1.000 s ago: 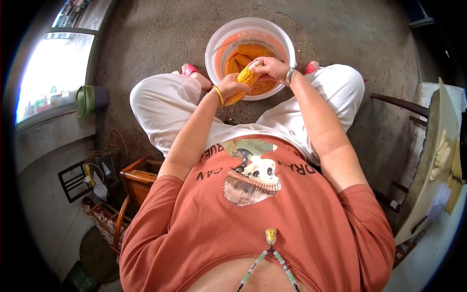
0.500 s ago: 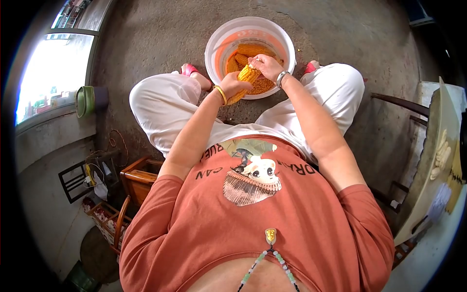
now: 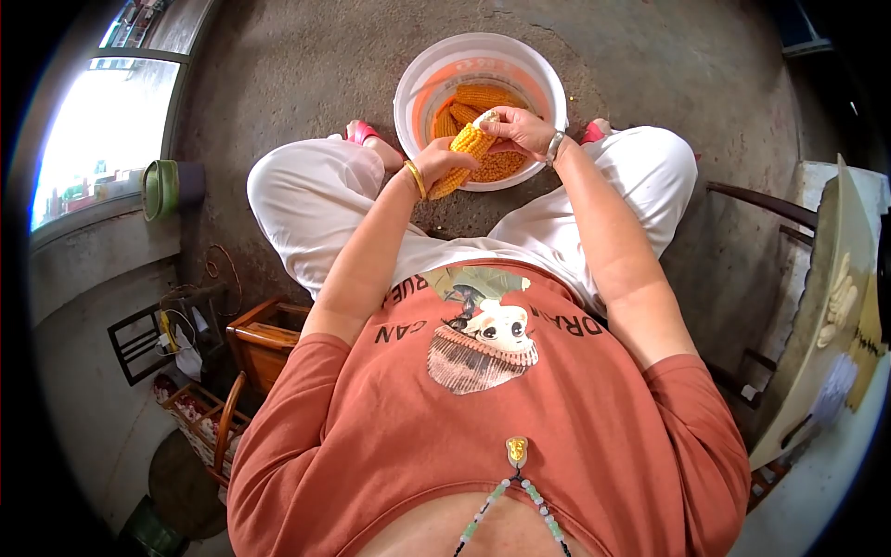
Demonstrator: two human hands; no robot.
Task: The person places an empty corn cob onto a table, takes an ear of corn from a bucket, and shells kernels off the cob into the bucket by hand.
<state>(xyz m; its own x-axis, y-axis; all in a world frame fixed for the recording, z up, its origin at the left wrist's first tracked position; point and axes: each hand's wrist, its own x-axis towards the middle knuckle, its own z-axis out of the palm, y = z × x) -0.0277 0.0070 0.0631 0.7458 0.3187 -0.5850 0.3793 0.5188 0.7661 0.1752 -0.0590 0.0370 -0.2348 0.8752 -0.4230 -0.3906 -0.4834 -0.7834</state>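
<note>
Tilted over the near side of a white bucket [image 3: 408, 102] is a yellow corn cob [image 3: 471, 141], its upper tip bare and pale. My left hand [image 3: 442, 163] is wrapped around the cob's lower part, a gold bangle at the wrist. At the bare tip, my right hand [image 3: 522, 131] has its thumb and fingers closed on the cob; a silver bracelet circles that wrist. Inside the bucket lie several whole corn cobs [image 3: 484, 96] and loose kernels [image 3: 501, 165]. My fingers partly hide the bucket's contents.
The bucket stands on a concrete floor [image 3: 306, 74] between my knees. A wooden chair [image 3: 264, 339] is at my left, with a wooden-framed basket [image 3: 200, 418] behind it. A table edge [image 3: 807, 306] and a dark wooden bar [image 3: 761, 202] are at my right.
My right hand has shifted slightly right and down at the cob's tip, and more of the pale bare end shows. My left hand still grips the cob.
</note>
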